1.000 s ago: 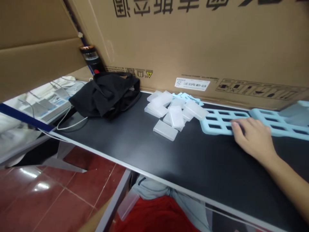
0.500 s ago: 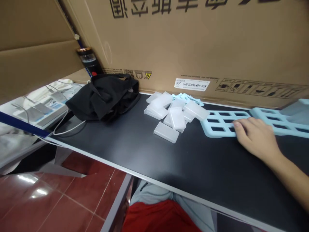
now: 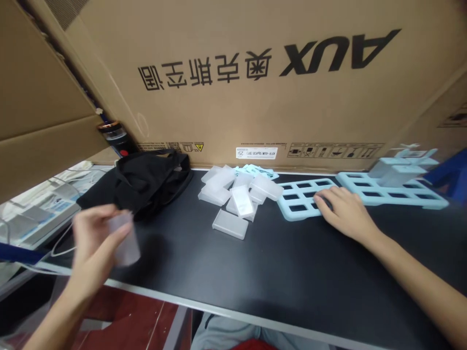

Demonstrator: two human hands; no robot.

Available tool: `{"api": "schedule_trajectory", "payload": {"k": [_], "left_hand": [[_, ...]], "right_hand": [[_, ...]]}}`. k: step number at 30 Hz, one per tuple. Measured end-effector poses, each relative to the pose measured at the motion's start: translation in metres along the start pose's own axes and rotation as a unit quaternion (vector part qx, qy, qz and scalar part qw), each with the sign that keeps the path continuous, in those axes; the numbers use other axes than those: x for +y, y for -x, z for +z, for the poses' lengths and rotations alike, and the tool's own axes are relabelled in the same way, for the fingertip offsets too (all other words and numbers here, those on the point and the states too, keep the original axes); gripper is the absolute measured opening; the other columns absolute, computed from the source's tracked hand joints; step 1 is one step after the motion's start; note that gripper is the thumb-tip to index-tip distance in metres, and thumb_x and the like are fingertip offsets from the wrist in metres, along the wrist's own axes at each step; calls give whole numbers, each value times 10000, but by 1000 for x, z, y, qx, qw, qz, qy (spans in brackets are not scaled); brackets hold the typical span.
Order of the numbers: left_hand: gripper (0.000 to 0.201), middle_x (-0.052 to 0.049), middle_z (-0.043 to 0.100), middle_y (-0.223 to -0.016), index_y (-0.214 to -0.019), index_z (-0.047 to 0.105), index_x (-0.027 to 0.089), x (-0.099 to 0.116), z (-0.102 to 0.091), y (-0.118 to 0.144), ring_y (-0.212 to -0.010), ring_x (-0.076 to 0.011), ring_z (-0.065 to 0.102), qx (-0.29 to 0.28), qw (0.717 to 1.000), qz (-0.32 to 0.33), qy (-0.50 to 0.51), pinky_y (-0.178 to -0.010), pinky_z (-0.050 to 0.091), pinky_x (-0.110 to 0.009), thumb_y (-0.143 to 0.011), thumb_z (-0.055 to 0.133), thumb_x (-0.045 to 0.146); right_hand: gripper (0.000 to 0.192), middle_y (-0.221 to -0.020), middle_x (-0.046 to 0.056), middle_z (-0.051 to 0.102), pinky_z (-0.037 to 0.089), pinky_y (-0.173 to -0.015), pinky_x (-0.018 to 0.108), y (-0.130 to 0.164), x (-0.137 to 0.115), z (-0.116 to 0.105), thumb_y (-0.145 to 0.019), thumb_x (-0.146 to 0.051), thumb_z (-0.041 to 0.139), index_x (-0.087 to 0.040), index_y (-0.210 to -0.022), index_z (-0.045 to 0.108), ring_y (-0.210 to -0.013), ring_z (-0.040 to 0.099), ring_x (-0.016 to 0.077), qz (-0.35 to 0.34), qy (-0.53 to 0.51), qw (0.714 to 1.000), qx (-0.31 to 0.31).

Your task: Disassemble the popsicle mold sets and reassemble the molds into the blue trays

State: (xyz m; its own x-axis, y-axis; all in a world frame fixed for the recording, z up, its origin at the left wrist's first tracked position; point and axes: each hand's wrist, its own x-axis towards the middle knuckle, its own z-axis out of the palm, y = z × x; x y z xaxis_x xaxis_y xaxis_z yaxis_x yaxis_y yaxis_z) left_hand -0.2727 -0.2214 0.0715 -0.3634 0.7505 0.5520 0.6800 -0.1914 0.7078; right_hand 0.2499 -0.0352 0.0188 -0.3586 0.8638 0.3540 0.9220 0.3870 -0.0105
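Left hand (image 3: 95, 238) of yours grips a clear plastic case (image 3: 124, 238) above the table edge; right hand (image 3: 345, 210) lies flat, fingers released, on the blue tray (image 3: 297, 199).

Matt black tabletop (image 3: 292, 272); frosted, translucent plastic cases (image 3: 233, 201), smooth-faced, one such case (image 3: 124, 238) in the left hand (image 3: 97, 243); pale blue moulded plastic tray (image 3: 299, 201), matt; black cloth bag (image 3: 142, 182), soft and creased; brown printed cardboard box (image 3: 255, 73), dull finish.
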Motion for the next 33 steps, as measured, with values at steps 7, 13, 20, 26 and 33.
{"api": "schedule_trajectory", "payload": {"k": [7,13,20,26,33], "left_hand": [[424,-69,568,-1178,-1117,476,214,3,165,-130,-1095,-212,581,-180,975,-32,125,-949,515,-377,-813,683,424],[436,-160,531,-1392,-1251,454,190,-33,221,-159,-1307,-262,537,-177,979,-52,90,-1103,438,-479,-889,577,398],[394,-122,538,-1446,-1309,521,234,-11,161,-73,-1376,-298,487,-137,979,150,-22,-1153,389,-523,-949,547,390],[219,-1,678,-1302,-1153,657,293,34,157,-19,-1277,-189,583,-335,798,488,-108,-1207,319,-412,-937,635,261],[183,-32,694,-1241,-1118,672,250,32,179,-30,-1170,-191,619,-284,822,476,-129,-1105,408,-384,-937,649,263]], "right_hand": [[361,-971,66,669,355,-779,370,2,5,3,-1031,-432,363,-218,-957,644,-938,580,255,-9,-17,1000,11],[361,-963,77,669,384,-803,381,2,5,1,-1034,-420,358,-220,-961,650,-934,589,260,-13,-31,999,14],[324,-1047,98,690,424,-854,403,2,6,1,-1026,-402,380,-204,-1090,630,-1010,613,278,-2,-35,999,14],[282,-908,61,712,464,-790,374,-3,-1,-14,-1004,-399,395,-231,-908,600,-868,669,251,6,-53,998,-28],[405,-962,133,640,478,-775,447,-7,56,-62,-927,-482,418,-190,-1177,543,-930,639,342,277,17,943,185]]}}
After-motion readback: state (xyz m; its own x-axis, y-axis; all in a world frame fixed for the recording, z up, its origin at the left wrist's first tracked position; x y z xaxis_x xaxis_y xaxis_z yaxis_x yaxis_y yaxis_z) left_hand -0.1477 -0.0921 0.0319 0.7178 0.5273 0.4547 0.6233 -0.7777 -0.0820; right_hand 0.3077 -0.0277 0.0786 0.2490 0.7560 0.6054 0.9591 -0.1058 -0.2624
